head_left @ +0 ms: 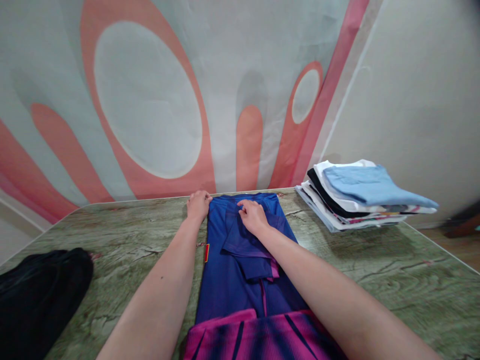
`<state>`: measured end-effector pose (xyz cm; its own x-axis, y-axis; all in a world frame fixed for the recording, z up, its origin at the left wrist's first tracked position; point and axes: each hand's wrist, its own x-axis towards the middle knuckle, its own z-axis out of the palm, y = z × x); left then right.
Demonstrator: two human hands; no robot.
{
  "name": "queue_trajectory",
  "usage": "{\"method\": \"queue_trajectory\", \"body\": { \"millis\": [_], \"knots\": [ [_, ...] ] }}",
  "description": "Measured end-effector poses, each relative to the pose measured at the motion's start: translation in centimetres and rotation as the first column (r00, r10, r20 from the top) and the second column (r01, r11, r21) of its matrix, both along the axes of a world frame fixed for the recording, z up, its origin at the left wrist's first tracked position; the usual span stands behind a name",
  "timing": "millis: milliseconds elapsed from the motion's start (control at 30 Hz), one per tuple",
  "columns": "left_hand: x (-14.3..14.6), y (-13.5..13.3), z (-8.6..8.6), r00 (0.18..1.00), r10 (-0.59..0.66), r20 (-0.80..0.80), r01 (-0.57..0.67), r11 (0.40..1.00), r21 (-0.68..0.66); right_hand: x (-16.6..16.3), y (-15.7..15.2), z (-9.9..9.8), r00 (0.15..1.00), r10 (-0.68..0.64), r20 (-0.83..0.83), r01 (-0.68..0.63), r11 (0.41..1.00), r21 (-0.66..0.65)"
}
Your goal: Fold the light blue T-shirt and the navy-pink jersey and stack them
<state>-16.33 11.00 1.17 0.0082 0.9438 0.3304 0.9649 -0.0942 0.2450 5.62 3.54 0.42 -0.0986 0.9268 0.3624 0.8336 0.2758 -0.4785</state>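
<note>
A blue sports shirt [221, 280] with magenta and dark striped parts lies lengthwise before me, its sleeve [243, 240] folded inward over the body. At its far left corner is my left hand [198, 204], fingers curled and closed on the edge of the fabric. My right hand [253, 216] rests on the folded sleeve near the far end, fingers apart and slightly bent, with no cloth visibly gripped. The near magenta striped part [255, 335] runs out of view at the bottom. Part of the shirt's right side is hidden under my right forearm.
On the wood-patterned table [150, 225], a stack of folded clothes [360, 195] with a light blue piece on top stands at the right. Black cloth [45, 295] lies at the left. A wall covering with pink shapes [150, 100] rises behind the table's far edge.
</note>
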Motion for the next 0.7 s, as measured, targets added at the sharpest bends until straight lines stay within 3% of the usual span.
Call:
{"method": "queue_trajectory", "body": {
  "millis": [333,533,600,700],
  "knots": [
    [-0.4,0.4,-0.4,1.000,0.023,-0.007,-0.023,0.998,-0.064,-0.1,0.3,-0.2,1.000,-0.016,0.025,0.017,0.999,-0.036],
    [1.4,-0.9,1.2,0.999,0.032,0.030,-0.036,0.989,0.141,-0.2,0.1,0.1,1.000,-0.014,0.007,0.014,1.000,0.011],
    [2.8,-1.2,2.4,0.992,-0.047,0.115,0.024,0.981,0.191,0.5,0.5,0.5,1.000,-0.009,-0.024,0.010,0.998,0.056],
    [5.3,-1.8,3.5,0.950,-0.207,0.235,0.206,0.978,0.028,3.3,1.9,0.8,0.993,-0.042,-0.113,0.056,0.992,0.117]
  ]
}}
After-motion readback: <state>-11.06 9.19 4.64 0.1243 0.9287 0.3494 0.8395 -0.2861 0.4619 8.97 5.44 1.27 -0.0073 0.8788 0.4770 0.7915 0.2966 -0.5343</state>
